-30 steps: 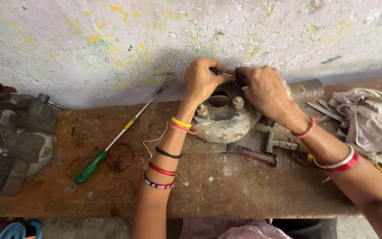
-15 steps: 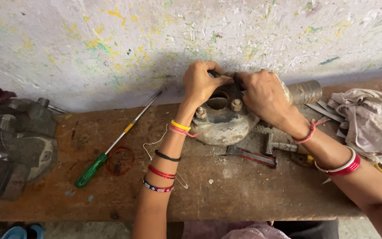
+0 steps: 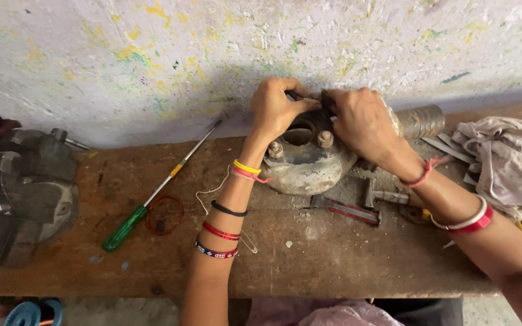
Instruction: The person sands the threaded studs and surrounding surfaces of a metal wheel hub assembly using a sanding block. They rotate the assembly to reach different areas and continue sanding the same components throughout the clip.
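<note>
A: Where is the round metal housing (image 3: 307,160) placed?

B: It is set on the wooden workbench (image 3: 333,253), close against the paint-flecked wall (image 3: 152,54), with its rusted flange turned upward. Two studs with nuts are seen on that flange, beside a central bore.

A: And how is it met by the hands?

B: The left hand (image 3: 276,107) is curled over the far rim on the left side of the bore, and the right hand (image 3: 360,121) is laid over the right side. The fingertips of both are brought together at the top edge of the housing, where a small dark part (image 3: 327,102) is pinched between them. So the housing lies beneath and slightly toward the person from the point of grip.

A: How far are the hands closed?

B: Both are closed tightly, fingers bent and thumbs pressed in. What exactly the dark part is cannot be told, since it is mostly covered.

A: What is found round about?

B: A green-handled screwdriver (image 3: 152,196) is laid slantwise to the left, well apart from the housing, with a red rubber ring (image 3: 165,215) just beside its handle. A bench vise (image 3: 22,193) is seen at the far left. Red-handled pliers (image 3: 348,210) are laid just in front of the housing, a metal cylinder (image 3: 421,121) behind the right wrist, and a crumpled cloth (image 3: 502,163) at the right end
</note>
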